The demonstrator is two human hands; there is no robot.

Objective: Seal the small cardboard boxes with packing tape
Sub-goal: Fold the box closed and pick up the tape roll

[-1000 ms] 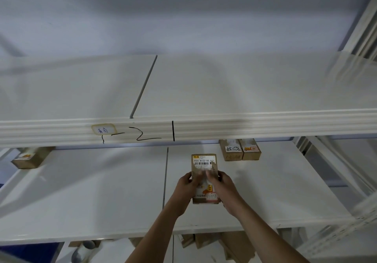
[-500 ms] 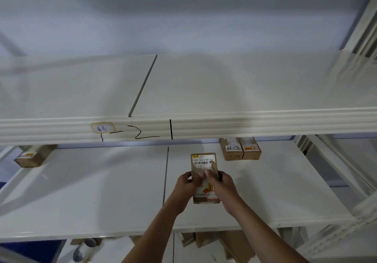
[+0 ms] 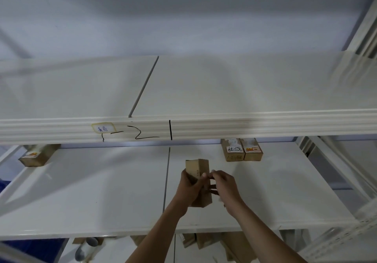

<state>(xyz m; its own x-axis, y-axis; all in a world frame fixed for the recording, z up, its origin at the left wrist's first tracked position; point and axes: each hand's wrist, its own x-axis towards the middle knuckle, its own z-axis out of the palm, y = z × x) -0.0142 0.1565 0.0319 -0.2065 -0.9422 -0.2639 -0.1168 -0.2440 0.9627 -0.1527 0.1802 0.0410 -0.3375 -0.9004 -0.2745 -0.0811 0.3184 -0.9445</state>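
A small brown cardboard box [image 3: 199, 169] is held upright over the middle of the white shelf [image 3: 102, 191], with plain brown faces turned toward me. My left hand [image 3: 188, 189] grips its left side, fingers wrapped round it. On the box's right side my right hand [image 3: 223, 185] holds on with curled fingers, its thumb and fingertips on the front edge. No tape is visible in the blur.
Two labelled small boxes [image 3: 241, 150] sit side by side at the back right of the shelf, another box [image 3: 37, 155] at the far left. An upper shelf beam [image 3: 224, 128] with handwritten marks crosses above. More cardboard [image 3: 204, 240] lies on the level below.
The box has been turned in my hands: its labelled face with the barcode no longer faces me and plain brown sides show. Both hands kept hold and shifted slightly.
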